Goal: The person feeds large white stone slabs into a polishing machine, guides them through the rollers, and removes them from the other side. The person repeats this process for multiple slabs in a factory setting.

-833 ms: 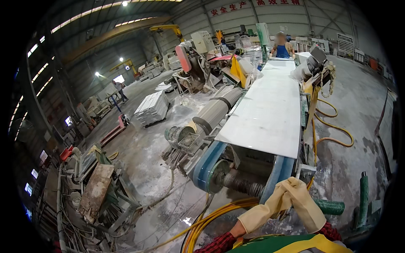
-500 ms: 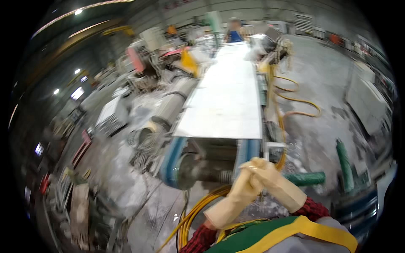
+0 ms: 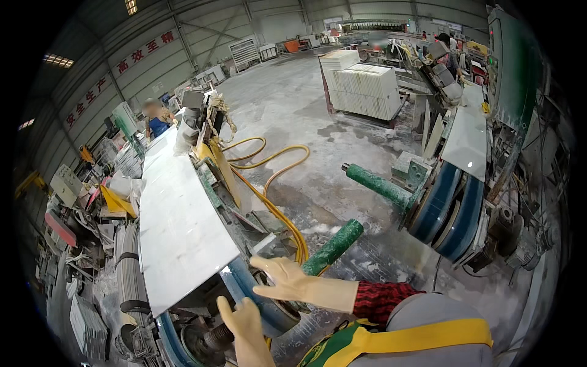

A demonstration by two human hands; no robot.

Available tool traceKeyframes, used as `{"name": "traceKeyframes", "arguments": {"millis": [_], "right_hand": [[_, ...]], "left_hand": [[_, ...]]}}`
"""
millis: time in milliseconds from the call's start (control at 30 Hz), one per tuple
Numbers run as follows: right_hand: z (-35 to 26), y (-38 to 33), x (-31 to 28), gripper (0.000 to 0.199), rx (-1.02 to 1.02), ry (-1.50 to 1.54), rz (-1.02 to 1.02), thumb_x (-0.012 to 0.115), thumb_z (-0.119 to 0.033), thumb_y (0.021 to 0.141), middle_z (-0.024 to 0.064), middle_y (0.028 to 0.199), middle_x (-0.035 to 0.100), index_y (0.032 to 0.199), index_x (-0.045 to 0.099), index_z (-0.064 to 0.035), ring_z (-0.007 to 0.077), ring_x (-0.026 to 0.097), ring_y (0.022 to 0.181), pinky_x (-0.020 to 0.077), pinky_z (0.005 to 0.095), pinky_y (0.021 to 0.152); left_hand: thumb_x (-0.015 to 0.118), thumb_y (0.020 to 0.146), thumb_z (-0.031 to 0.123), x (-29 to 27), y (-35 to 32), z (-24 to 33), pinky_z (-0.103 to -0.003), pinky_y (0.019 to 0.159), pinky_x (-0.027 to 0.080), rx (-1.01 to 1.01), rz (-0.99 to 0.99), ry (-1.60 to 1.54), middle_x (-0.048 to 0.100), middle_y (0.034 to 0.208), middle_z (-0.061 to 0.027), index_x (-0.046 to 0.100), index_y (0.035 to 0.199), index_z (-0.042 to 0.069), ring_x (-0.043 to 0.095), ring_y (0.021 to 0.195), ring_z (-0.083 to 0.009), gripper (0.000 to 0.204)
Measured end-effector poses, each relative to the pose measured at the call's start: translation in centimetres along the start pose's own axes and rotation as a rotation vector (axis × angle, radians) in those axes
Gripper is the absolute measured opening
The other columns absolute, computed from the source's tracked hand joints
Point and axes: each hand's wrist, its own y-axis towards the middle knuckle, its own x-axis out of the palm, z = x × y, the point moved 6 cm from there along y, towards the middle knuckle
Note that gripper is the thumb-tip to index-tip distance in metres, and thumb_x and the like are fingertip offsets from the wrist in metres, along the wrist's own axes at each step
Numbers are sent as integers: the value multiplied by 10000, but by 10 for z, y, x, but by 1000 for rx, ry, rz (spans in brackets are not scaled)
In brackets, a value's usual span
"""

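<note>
Both my hands wear cream rubber gloves and hold nothing. Fingers spread, my right hand (image 3: 284, 278) hovers beside the near end of a conveyor, close to its blue belt (image 3: 235, 281). My left hand (image 3: 243, 324) is lower and nearer to me, in front of the conveyor's end roller, with a finger and the thumb apart. On the belts lies a long white slab (image 3: 183, 226), its near edge just beyond my hands. A green cylinder (image 3: 333, 248) sticks out past my right glove.
Yellow hoses (image 3: 278, 205) loop over the floor right of the conveyor. A second conveyor (image 3: 443, 208) with a white slab (image 3: 468, 140) stands at right. Stacked white slabs (image 3: 367, 92) rest on a rack farther back. A person (image 3: 158, 119) stands at the slab's far end.
My hands were clasped together and are now apart, with fingers spread. The view has swung right, bringing the second conveyor and the slab stack into sight.
</note>
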Motion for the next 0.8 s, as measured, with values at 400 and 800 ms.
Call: {"name": "traceKeyframes", "arguments": {"millis": [400, 800], "right_hand": [[-139, -44, 65, 757, -247, -252, -850, 619, -729, 910, 234, 886, 754, 883, 790, 8, 442, 741, 900, 596, 511, 794], [-160, -40, 90, 401, -529, -258, -805, 547, -350, 1053, 174, 794, 755, 892, 773, -61, 381, 765, 757, 575, 501, 563]], "left_hand": [[737, 1011, 237, -76, 102, 55, -511, 1297, 289, 261, 478, 1405, 178, 1671, -455, 440, 1499, -102, 248, 1579, -541, 664], [399, 1176, 329, -36, 3, 87, -438, 1368, 161, 260, 71, 208, 139, 1794, -196, 112, 1726, 44, 152, 1662, -333, 683]]}}
